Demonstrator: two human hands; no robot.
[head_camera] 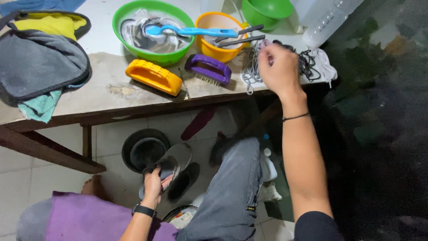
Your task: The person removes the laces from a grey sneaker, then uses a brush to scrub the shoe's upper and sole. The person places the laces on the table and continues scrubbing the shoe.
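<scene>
Lower centre of the frame, the left hand (153,185) is clamped on one grey shoe (171,164), held low over the tiled floor beside one dark round basin (138,145). Up on the table (89,89), the right hand (280,67) pinches into a tangle of laces (312,62) at the upper right. Two scrub brushes sit centre — one orange brush (154,76), one purple brush (208,69). Farther back, three bowls: two green — the large green bowl (154,31) and the small green bowl (266,12) — plus one orange bowl (220,36).

Right hand (280,69) fingertips hidden in laces (312,62). Clear bottle (327,20) and green bowl (267,11) cut off at top edge. Right side too dark to tell.
</scene>
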